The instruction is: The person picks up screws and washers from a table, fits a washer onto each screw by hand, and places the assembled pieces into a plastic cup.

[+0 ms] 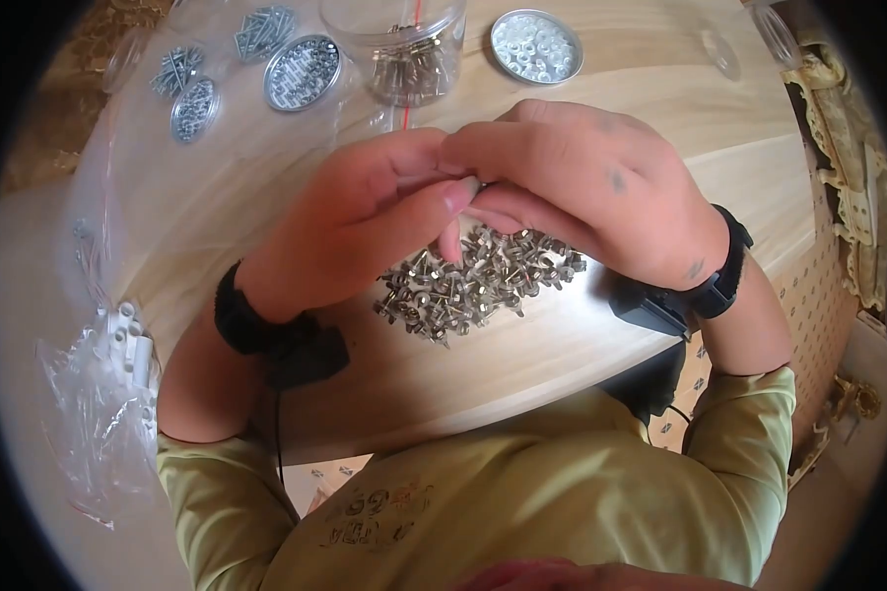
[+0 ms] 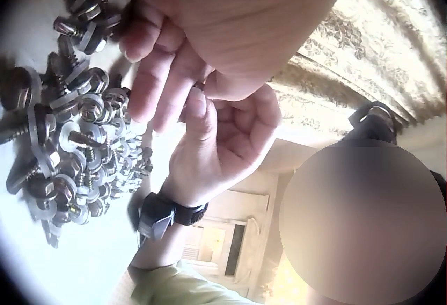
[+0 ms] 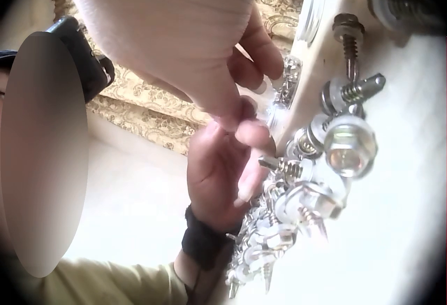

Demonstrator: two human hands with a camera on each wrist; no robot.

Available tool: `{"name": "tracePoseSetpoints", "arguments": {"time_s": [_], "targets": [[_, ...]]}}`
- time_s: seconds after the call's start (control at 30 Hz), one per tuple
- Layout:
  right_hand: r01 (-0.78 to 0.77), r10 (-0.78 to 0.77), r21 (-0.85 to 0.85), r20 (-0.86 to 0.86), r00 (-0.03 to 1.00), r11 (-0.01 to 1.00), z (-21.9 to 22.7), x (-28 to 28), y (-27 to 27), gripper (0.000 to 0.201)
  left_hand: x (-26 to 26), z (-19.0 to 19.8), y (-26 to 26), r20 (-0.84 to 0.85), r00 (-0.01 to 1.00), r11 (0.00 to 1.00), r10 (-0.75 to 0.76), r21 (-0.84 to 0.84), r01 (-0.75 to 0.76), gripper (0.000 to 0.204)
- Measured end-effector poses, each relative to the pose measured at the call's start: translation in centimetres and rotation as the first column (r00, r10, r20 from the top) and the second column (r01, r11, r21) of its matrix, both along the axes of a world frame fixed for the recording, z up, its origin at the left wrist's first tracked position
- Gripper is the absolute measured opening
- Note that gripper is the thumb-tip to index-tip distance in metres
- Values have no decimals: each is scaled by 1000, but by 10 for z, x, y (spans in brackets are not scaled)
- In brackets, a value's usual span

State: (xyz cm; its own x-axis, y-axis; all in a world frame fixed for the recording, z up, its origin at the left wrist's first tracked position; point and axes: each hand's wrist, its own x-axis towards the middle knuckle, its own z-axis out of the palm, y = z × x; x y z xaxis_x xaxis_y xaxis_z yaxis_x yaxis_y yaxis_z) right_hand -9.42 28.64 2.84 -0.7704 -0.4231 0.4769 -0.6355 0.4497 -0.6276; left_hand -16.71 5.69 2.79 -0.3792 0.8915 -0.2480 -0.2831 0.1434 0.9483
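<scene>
Both hands meet over the wooden table, fingertips together. My left hand (image 1: 365, 212) and right hand (image 1: 596, 177) pinch a small dark screw (image 3: 247, 107) between them. Only a bit of it shows; the fingers hide the rest. Right below the hands lies a heap of hex-head screws (image 1: 483, 286) with drill-point tips, many bearing pale washers. In the left wrist view the outer fingers of the left hand stretch down beside the heap. The right wrist view shows the near screws (image 3: 349, 148) standing and lying at odd angles.
Behind the hands stands a clear jar (image 1: 414, 74) of long screws. A round dish of pale washers (image 1: 536, 46) is to its right. On its left are dishes of small metal parts (image 1: 303, 72) and loose screws (image 1: 264, 32). A plastic bag (image 1: 99, 424) and white tubes (image 1: 133, 345) lie far left.
</scene>
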Motion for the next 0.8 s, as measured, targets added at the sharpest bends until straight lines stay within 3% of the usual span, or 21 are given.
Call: {"name": "tracePoseSetpoints", "arguments": {"time_s": [0.23, 0.3, 0.43, 0.5, 0.53, 0.6, 0.73, 0.8], "targets": [[7, -5, 57, -33, 999, 998, -3, 2, -4, 33, 6, -1, 0, -88, 994, 993, 70, -91, -78, 20], [0, 1, -13, 64, 998, 1000, -2, 3, -5, 31, 7, -2, 2, -157, 984, 980, 84, -163, -110, 16], [0, 0, 0, 57, 998, 1000, -6, 2, -8, 29, 9, -4, 2, -186, 979, 977, 84, -178, -117, 14], [-4, 2, 44, 49, 999, 999, -4, 1, -8, 27, 12, -16, 0, -182, 970, 984, 163, -39, -173, 15], [-6, 4, 45, 49, 999, 999, -6, -1, -8, 27, 8, -12, -1, -182, 969, 984, 165, -38, -175, 15], [5, 1, 43, -123, 992, 999, -12, -7, -8, 27, -4, 1, -2, -116, 992, 979, 40, -195, -62, 16], [22, -19, 38, -89, 996, 999, -11, -4, -8, 28, 3, -2, 1, -99, 990, 986, 104, -116, -116, 17], [42, -37, 79, -56, 998, 996, -9, -2, -7, 28, 6, -4, 3, -172, 976, 978, 130, -140, -154, 18]]}}
